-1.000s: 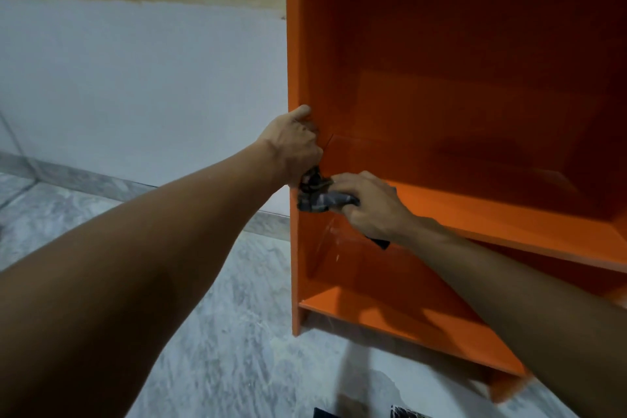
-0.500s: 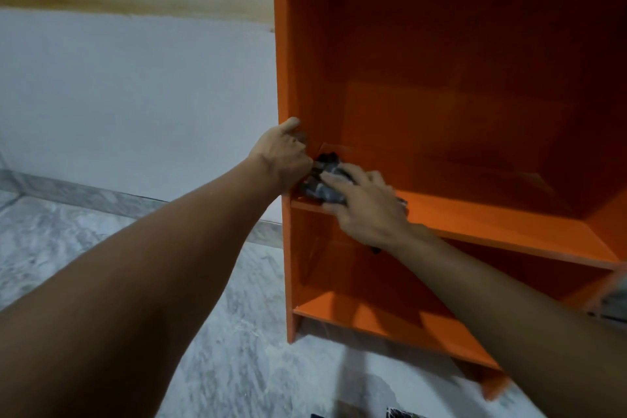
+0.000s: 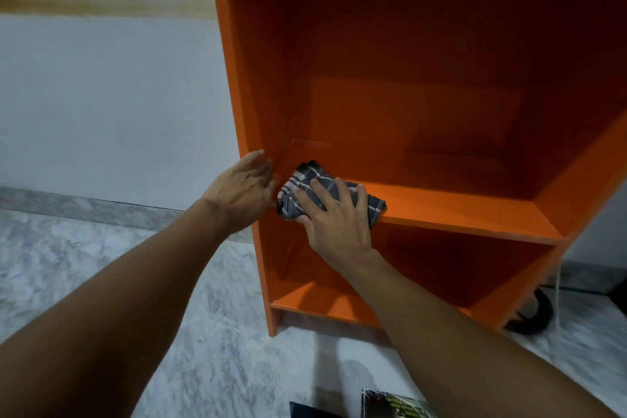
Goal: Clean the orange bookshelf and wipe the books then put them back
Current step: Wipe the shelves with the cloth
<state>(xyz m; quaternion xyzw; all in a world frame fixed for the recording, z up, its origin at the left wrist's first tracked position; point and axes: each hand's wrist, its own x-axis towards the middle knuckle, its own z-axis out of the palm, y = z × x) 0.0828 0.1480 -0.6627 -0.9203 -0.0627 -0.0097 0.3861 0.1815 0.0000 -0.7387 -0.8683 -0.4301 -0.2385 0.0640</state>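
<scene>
The cloth (image 3: 305,180) has come up onto the shelf (image 3: 458,210), pressed flat by the right hand (image 3: 334,224), fingers spread. Just left of it, the left hand (image 3: 242,192) rests loose-fingered on the bookshelf (image 3: 237,78). Wiping of this shelf looks underway.

I see cloth (image 3: 307,180) on bookshelf (image 3: 407,44) middle board, front-left corner, under right hand (image 3: 334,224); left hand (image 3: 242,192) just left; books (image 3: 397,404) on floor (image 3: 203,332).

Two bare forearms (image 3: 135,282), bare left hand (image 3: 242,192) and right hand (image 3: 336,220).

One orange bookshelf (image 3: 424,44), one checked cloth (image 3: 307,185), one left hand (image 3: 242,192), one right hand (image 3: 336,219), two books (image 3: 398,404) (image 3: 314,411).
</scene>
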